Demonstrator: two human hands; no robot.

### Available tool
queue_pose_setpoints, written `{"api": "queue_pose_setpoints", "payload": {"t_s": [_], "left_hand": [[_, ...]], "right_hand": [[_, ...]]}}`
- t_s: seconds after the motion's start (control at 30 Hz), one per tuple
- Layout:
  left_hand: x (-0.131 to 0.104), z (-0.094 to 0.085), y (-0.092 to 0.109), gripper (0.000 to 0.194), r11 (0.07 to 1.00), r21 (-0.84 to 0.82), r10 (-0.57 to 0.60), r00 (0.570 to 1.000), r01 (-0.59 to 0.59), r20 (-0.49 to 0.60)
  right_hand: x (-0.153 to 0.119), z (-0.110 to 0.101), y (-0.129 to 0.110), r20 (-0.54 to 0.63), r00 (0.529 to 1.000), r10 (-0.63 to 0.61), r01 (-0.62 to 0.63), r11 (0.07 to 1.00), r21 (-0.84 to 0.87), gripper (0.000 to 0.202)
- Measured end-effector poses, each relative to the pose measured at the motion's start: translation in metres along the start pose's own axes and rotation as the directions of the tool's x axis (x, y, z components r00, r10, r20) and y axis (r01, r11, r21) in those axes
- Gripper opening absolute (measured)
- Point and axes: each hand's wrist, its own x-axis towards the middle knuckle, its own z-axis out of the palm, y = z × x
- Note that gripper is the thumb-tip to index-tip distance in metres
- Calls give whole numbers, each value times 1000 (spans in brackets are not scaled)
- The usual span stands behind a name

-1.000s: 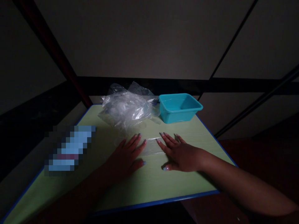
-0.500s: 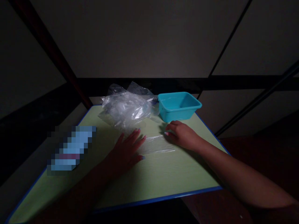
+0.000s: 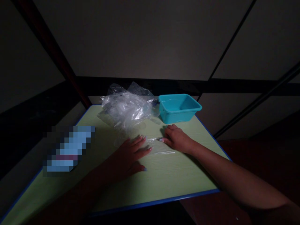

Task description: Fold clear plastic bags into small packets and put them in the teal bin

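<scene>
A thin clear plastic piece lies flat on the light green table. My left hand rests with its fingers spread over the left part of this plastic. My right hand is at its upper right edge, fingers curled and thumb stretched to the left; whether the fingertips pinch the film is too small to tell. Behind my left hand sits a crumpled heap of clear plastic. A turquoise basin stands just beyond my right hand.
At the table's left side lies a blurred, pixelated blue object. The table has a blue edge. A pale panelled wall with a dark band rises behind the table.
My left hand has shifted slightly right and toward me. My right hand has moved a little left and down, its thumb now at the plastic's upper edge.
</scene>
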Motion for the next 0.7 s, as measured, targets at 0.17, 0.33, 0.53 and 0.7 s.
{"api": "queue_pose_setpoints", "payload": {"t_s": [0.17, 0.33, 0.53, 0.7], "left_hand": [[1, -1, 3, 65, 999, -22, -27, 999, 27, 19], [1, -8, 0, 53, 995, -67, -79, 987, 70, -138], [-1, -29, -4, 39, 859, -504, -373, 785, 90, -495], [6, -44, -6, 63, 133, -977, -714, 667, -167, -211]], "right_hand": [[1, 1, -1, -41, 999, 36, -34, 999, 31, 22], [2, 2, 1, -34, 999, 6, -6, 1000, 15, 21], [2, 5, 5, -39, 999, 1, -1, 1000, 6, 19], [2, 5, 4, -38, 999, -5, 5, 1000, 6, 20]]}}
